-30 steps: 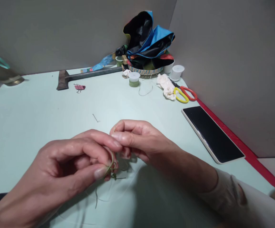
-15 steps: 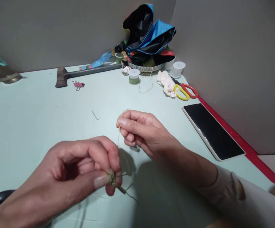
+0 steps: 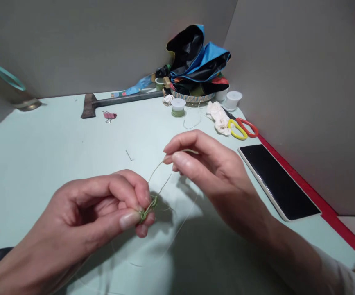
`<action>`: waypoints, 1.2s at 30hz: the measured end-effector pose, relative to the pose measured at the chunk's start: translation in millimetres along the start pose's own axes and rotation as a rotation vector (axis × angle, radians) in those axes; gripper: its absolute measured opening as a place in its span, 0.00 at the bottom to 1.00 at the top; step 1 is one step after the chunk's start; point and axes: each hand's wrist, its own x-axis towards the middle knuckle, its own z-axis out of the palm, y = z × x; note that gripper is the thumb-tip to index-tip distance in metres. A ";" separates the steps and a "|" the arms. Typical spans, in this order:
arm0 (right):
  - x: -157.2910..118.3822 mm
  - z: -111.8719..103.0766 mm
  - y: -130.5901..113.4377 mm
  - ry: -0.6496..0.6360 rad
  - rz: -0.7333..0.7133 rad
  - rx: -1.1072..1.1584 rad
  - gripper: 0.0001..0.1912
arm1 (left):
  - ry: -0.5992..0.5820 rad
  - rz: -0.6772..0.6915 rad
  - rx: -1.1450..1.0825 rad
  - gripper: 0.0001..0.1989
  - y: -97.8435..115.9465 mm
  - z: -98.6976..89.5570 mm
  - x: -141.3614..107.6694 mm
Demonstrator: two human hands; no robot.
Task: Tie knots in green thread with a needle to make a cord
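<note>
Between the thumb and fingers of my left hand [image 3: 103,209] is a small knotted piece of green cord [image 3: 148,209], with loose ends sticking out of it. A thin pale green thread [image 3: 155,169] rises from it to my right hand [image 3: 192,164], just above and to the right. My right thumb and fingers are closed on this thread, and part of it shows again behind the thumb. More fine thread loops down over the table below both hands. The fingers partly hide the knotted piece.
Farther back on the pale table [image 3: 57,155] lie a hammer-like tool [image 3: 128,98], a pink binder clip [image 3: 109,116], a green thread spool [image 3: 178,107], crumpled tissue [image 3: 218,117] and scissors [image 3: 238,129]. A phone [image 3: 280,180] lies at right. A blue-and-black pouch [image 3: 211,57] sits on a basket [image 3: 192,98].
My right hand has moved to the right and its grip on the thread has shifted. The knotted piece has turned in my left fingers, one end now pointing up. The view has tilted slightly.
</note>
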 end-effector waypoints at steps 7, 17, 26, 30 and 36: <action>-7.8 -5.4 -0.3 -0.276 -0.346 -0.315 0.03 | 0.013 -0.041 0.036 0.15 4.3 -1.8 -6.9; -14.3 -0.6 -0.1 -0.213 -0.496 -0.454 0.08 | 0.067 -0.056 0.106 0.15 8.8 -3.0 -7.2; -30.2 11.9 -4.3 -0.181 -0.439 -0.549 0.16 | 0.130 -0.062 0.080 0.13 7.1 -0.7 -6.7; -27.9 10.9 -7.2 -0.223 -0.446 -0.523 0.19 | 0.210 -0.069 0.018 0.11 11.8 10.6 2.2; -27.9 9.0 -3.1 -0.309 -0.393 -0.428 0.22 | 0.236 -0.090 -0.068 0.11 21.7 32.6 24.7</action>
